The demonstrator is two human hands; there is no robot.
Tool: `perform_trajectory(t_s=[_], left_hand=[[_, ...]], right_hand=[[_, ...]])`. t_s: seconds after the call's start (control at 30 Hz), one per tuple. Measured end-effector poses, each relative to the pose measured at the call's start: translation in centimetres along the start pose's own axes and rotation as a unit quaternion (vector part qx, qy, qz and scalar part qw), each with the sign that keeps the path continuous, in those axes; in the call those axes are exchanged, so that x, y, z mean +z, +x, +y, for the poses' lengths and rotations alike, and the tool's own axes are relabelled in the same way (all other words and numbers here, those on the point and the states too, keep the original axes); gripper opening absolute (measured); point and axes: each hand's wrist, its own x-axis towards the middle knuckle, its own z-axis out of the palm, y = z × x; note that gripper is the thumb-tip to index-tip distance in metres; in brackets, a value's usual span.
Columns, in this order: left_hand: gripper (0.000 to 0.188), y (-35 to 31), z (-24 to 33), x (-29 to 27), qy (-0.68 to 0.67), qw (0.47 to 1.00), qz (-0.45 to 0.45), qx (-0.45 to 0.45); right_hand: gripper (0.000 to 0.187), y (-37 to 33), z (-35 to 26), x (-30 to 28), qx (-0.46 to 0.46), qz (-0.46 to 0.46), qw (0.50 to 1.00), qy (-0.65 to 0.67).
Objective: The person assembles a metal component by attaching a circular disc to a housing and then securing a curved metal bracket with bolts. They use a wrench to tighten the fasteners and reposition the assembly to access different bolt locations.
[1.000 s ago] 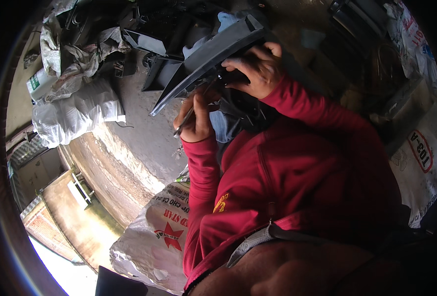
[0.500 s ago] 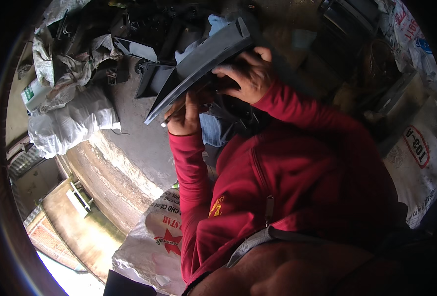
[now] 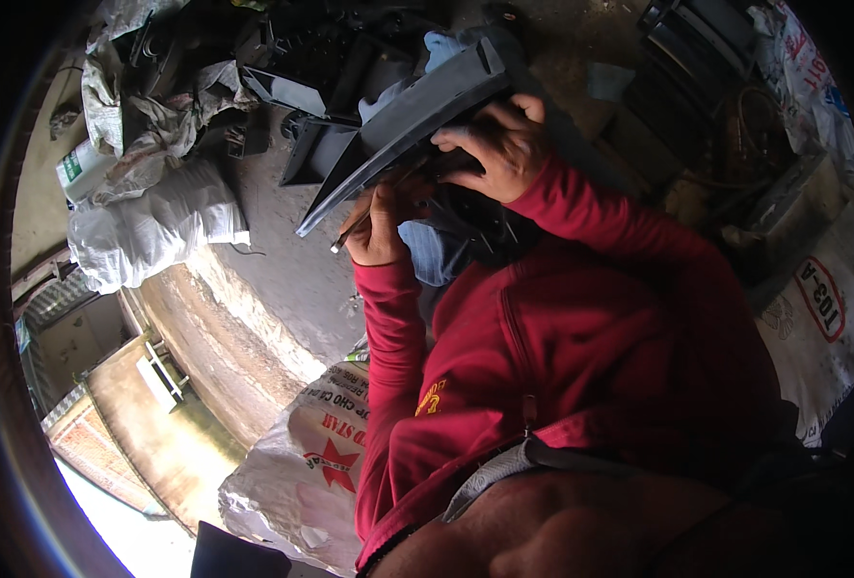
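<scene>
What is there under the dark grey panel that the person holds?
Along the lower edge of the panel are the left hand, holding a thin rod, and the right hand; blue denim shows below. The panel's underside is mostly hidden.

In half a second the dark panel (image 3: 427, 101) shifted rightward in view; the white bundle (image 3: 157, 223) likewise. More of the thin tool (image 3: 346, 235) shows beyond the left hand (image 3: 379, 232).

The panel (image 3: 425, 108) is dark grey, the jacket (image 3: 591, 328) red
</scene>
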Motion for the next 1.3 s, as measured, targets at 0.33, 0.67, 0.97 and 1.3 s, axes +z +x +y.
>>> perform_trajectory(t_s=[0.33, 0.67, 0.97, 1.3], left_hand=[[0.027, -1.1, 2.8, 1.1, 0.114, 0.989, 0.044, 0.081], [0.016, 1.3, 5.8, 6.2, 0.714, 0.67, -0.082, 0.187], [0.024, 1.9, 3.7, 1.5, 0.489, 0.82, -0.079, 0.287], [0.037, -1.0, 1.9, 0.0, 0.16, 0.981, 0.024, 0.105]], right_hand=[[0.05, 0.4, -0.2, -0.3, 0.002, -0.01, 1.0, -0.005], [0.043, 0.1, 0.0, 0.3, -0.011, 0.011, 0.999, -0.032], [0.061, -0.2, -0.3, 0.1, 0.009, -0.012, 1.0, 0.005], [0.062, 0.0, 0.1, -0.2, -0.002, 0.002, 1.0, -0.004]])
